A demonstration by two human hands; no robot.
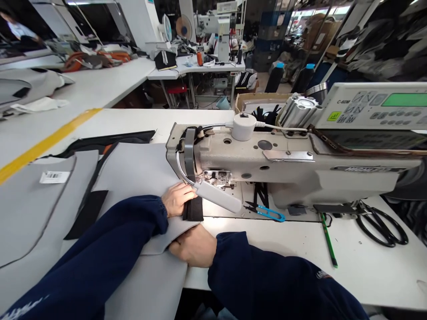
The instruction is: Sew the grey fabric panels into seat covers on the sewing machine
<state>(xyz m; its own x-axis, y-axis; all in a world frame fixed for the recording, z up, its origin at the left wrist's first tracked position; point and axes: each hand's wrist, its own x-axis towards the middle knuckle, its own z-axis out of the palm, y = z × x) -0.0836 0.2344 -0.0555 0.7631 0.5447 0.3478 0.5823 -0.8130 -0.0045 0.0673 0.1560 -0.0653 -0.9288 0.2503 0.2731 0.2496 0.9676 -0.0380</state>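
A grey fabric panel lies under the head of a sewing machine, with a black strip along its right edge. My left hand rests flat on the panel beside this strip, close to the needle area; its fingertips are partly behind the grey lamp. Nearer to me, my right hand is closed on the panel's front edge, fingers curled and mostly hidden. The needle itself cannot be made out behind the lamp.
Blue thread snips, a green pencil and black-handled scissors lie to the right. More grey pieces, one with a white label, cover the left. A control panel stands behind the machine. Further back, a person is at the far left.
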